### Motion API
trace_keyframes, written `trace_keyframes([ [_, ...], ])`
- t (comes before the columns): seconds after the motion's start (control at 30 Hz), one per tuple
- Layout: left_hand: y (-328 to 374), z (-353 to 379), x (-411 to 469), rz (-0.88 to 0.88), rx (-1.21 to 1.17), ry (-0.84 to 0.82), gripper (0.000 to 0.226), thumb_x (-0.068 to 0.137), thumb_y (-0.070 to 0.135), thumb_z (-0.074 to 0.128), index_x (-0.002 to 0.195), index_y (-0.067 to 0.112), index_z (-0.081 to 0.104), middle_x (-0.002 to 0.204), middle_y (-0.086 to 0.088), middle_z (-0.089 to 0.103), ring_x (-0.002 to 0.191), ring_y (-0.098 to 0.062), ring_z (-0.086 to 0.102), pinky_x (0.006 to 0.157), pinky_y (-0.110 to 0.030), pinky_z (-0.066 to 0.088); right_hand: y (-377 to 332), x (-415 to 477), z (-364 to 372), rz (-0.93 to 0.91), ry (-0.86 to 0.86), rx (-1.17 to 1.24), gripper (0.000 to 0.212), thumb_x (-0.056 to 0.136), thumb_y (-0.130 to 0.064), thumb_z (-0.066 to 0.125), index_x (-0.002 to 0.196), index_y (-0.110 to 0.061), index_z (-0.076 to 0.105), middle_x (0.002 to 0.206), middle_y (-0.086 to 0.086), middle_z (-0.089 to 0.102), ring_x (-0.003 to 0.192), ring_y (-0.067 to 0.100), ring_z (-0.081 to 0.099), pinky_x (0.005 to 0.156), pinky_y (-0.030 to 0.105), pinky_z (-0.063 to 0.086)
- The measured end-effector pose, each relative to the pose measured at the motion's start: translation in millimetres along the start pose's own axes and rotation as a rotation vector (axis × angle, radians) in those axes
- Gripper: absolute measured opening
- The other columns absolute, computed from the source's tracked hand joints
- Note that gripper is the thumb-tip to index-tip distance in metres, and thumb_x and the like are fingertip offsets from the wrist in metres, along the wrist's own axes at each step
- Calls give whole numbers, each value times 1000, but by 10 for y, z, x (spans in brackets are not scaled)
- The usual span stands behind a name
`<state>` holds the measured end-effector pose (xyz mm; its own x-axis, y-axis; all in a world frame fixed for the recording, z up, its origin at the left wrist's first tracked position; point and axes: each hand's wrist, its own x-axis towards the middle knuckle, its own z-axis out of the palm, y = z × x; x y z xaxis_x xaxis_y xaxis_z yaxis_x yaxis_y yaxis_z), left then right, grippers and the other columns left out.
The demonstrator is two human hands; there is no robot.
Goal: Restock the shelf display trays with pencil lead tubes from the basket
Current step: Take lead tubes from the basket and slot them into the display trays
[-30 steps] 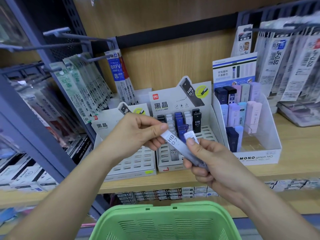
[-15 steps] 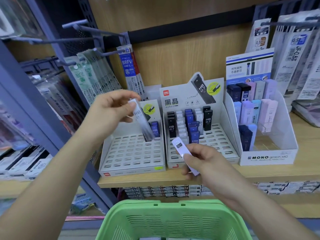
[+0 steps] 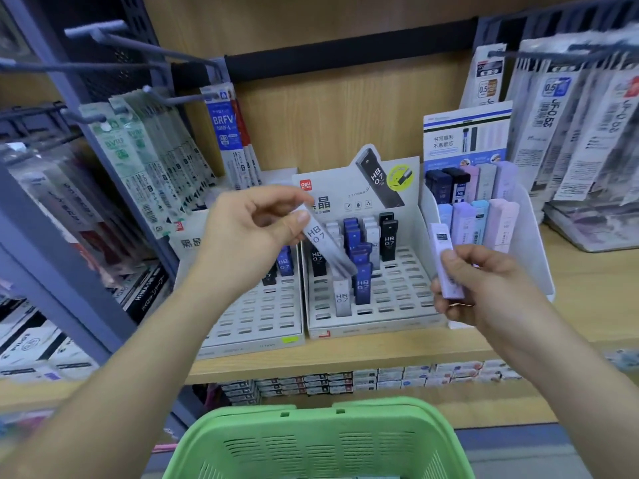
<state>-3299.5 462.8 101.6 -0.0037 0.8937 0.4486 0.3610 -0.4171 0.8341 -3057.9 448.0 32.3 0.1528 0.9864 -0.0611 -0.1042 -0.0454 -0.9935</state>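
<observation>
Two hands: left hand pinches grey HB tube; right hand grips lilac tube.
Tip: straighten grey HB tube above a free display tray slot.

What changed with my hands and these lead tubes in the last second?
The hands parted. The left hand took the grey HB 0.7 tube alone and holds it tilted over the middle tray. The right hand carried its lilac tube up and right, toward the white box. Shelved tubes and green basket unchanged.
</observation>
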Motion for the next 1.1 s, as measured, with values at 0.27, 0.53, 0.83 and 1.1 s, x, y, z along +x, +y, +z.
trace_keyframes([
  [0.27, -77, 621, 117, 75, 305, -78, 18, 82, 16, 75, 94, 29, 76, 82, 13, 73, 74, -2, 66, 79, -15, 52, 28, -1, -53, 24, -53, 62, 8, 99, -3, 51, 106, -3, 54, 78, 15, 68, 68, 26, 72, 63, 32, 62],
  [0.53, -128, 861, 301, 78, 657, -269, 18, 86, 25, 70, 103, 28, 75, 98, 11, 73, 86, 3, 59, 78, -6, 38, 0, -18, -81, 37, -96, 98, 10, 99, -4, 52, 96, -12, 57, 73, 10, 72, 71, 28, 73, 68, 36, 62],
  [0.83, -48, 863, 482, 134, 806, -390, 14, 84, 22, 71, 97, 23, 76, 91, 9, 74, 81, -2, 61, 68, -2, 36, -37, -16, -189, 63, -128, 90, 7, 99, -6, 54, 102, -10, 60, 85, 17, 74, 71, 26, 73, 63, 32, 61],
  [1.1, -65, 913, 529, 58, 676, -416, 15, 82, 21, 74, 97, 24, 76, 85, 13, 72, 70, 18, 55, 67, 5, 37, -80, -21, -211, 73, -133, 106, 10, 98, -7, 55, 95, -15, 59, 78, 13, 74, 66, 22, 72, 62, 31, 57],
])
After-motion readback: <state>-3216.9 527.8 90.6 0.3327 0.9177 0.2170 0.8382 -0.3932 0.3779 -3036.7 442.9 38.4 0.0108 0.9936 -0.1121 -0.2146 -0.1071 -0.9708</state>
